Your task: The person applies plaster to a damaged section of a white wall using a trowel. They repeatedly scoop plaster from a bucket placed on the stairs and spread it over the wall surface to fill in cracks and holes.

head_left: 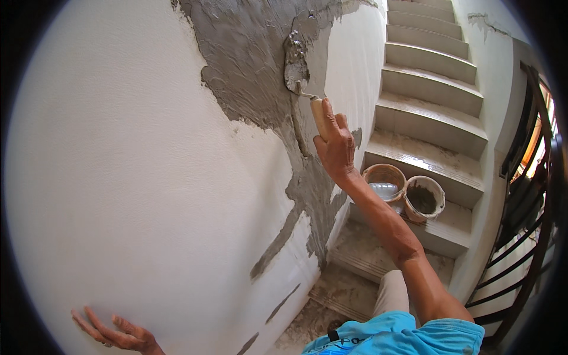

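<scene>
Your right hand (337,147) grips a plastering trowel (296,72) at the mortar patch (242,62); your left hand (121,335) spreads wide, below-left of that patch.

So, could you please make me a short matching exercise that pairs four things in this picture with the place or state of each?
1. Trowel
2. Left hand
3. Buckets
4. Railing

A. Standing on a step
B. Dark and curved, near the picture's right edge
C. Held in the right hand
D. Open, at the picture's lower left

Pairs: 1-C, 2-D, 3-A, 4-B
</scene>
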Demonstrator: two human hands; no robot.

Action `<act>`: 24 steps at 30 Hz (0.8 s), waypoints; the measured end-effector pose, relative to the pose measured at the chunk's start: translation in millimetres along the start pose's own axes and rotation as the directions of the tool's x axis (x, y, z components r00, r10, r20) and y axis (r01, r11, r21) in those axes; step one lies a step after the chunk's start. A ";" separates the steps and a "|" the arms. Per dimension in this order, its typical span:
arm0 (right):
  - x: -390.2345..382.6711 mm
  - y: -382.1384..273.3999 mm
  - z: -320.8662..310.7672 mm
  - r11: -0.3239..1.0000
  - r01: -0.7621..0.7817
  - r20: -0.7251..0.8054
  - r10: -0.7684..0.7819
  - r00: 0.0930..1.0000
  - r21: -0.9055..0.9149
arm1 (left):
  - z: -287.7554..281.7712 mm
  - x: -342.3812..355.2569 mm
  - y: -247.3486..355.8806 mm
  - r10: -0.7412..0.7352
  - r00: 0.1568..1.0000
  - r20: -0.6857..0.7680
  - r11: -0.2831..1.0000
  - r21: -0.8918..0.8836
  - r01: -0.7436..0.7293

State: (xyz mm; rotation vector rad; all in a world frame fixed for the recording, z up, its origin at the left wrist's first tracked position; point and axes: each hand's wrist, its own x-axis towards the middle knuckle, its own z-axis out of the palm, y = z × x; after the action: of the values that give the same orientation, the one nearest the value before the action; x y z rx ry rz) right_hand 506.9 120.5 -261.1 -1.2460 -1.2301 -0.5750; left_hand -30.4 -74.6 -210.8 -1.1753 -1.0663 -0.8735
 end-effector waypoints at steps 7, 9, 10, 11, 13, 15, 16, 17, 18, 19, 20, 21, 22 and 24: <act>-18.8 -2.9 -26.6 1.000 -0.027 0.131 0.027 0.991 -0.004 | -1.1 2.1 2.5 -0.012 1.000 -0.001 1.000 0.006 0.012; -26.2 -3.0 -33.2 1.000 -0.007 0.136 0.009 0.991 -0.014 | -2.2 0.3 -1.7 -0.023 1.000 0.021 1.000 0.010 0.022; -30.8 -4.3 -38.8 1.000 -0.028 0.159 0.030 0.987 -0.012 | -3.3 -0.1 -5.2 -0.020 0.999 0.041 0.999 0.027 0.019; -35.9 -6.1 -45.6 0.999 -0.047 0.181 0.048 0.982 -0.012 | -2.9 -3.5 -8.8 -0.020 0.998 0.060 0.999 0.044 0.017; -46.4 -5.7 -59.9 0.998 -0.068 0.215 0.065 0.975 0.008 | -0.2 -7.5 -11.0 -0.022 0.998 0.063 0.999 0.042 0.020; -53.5 -0.3 -74.0 0.996 -0.075 0.237 0.061 0.970 0.051 | 0.0 -7.7 -10.8 -0.027 0.998 0.059 0.999 0.042 0.025; -51.7 1.7 -74.5 0.996 -0.075 0.207 0.061 0.976 0.058 | -0.3 -7.7 -11.2 -0.029 0.998 0.056 0.999 0.042 0.027; -48.4 3.6 -76.2 0.995 -0.077 0.177 0.065 0.982 0.060 | 0.3 -7.5 -10.5 -0.030 0.998 0.053 0.999 0.036 0.028; -43.6 4.2 -77.0 0.995 -0.079 0.147 0.069 0.987 0.061 | 0.5 -7.4 -10.0 -0.034 0.998 0.055 0.999 0.034 0.032; -33.5 5.1 -74.5 0.993 -0.084 0.114 0.074 0.991 0.087 | 0.6 -7.3 -9.7 -0.037 0.998 0.057 0.999 0.032 0.035; -19.7 3.4 -70.8 0.994 -0.064 0.107 0.054 0.993 0.087 | -1.0 -6.0 -10.3 -0.036 0.998 0.059 0.999 0.037 0.034; -4.9 2.3 -68.5 0.996 -0.042 0.099 0.034 0.994 0.083 | -0.9 -6.3 -11.1 -0.032 0.998 0.057 0.999 0.037 0.030; 7.6 1.6 -66.4 0.997 -0.021 0.092 0.013 0.996 0.079 | -0.3 -6.6 -11.8 -0.028 0.998 0.054 0.999 0.037 0.026; 27.5 0.0 -63.0 0.999 0.021 0.077 -0.025 0.997 0.050 | -0.4 -7.3 -11.9 -0.025 0.998 0.052 0.999 0.025 0.023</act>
State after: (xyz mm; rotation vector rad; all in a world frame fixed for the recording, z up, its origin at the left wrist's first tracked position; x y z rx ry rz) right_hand 539.1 70.3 -226.9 -1.2242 -1.3170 -0.5143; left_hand -43.6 -77.3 -214.5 -1.1730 -1.1326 -0.8504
